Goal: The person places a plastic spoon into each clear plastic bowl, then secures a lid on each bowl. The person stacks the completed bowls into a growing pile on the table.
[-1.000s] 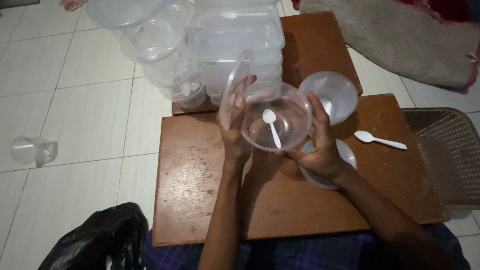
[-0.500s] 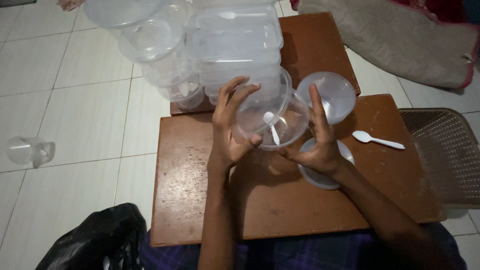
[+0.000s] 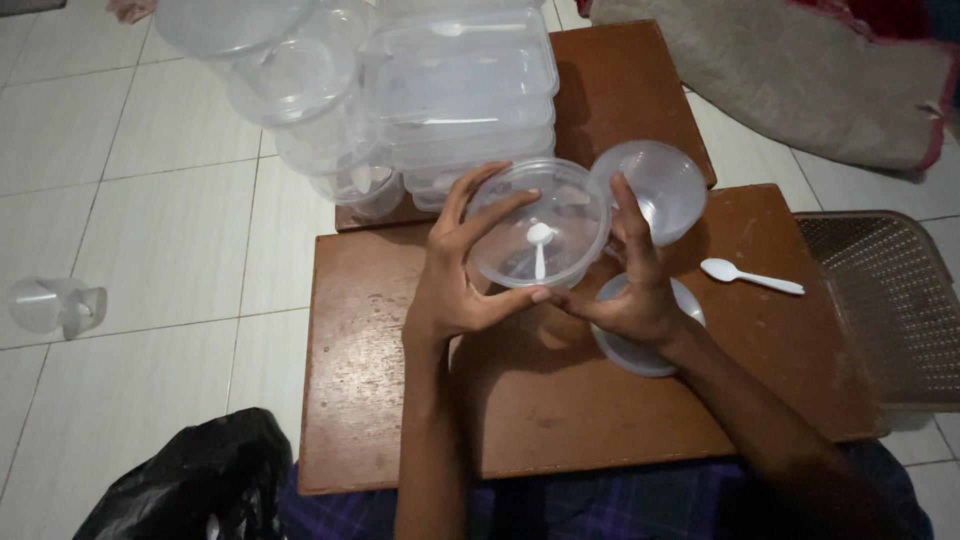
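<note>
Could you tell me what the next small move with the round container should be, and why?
Probably press the lid down around its rim until it snaps. Both the left hand and right hand grip the container, the lid already lies on top, and the spoon is inside.

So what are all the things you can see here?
Round container with lid: one, clear, held in both hands.
Spoon inside it: one, white.
Open round bowl: one, clear, behind the right hand.
Loose lid: one, clear, on the table under the right wrist.
Spare spoon: one, white, table's right.
Stacked containers: many, clear, far side.
Tables: two, brown.
Basket: one, right edge.
Black bag: one, bottom left.
Left hand, right hand: gripping the container.
</note>
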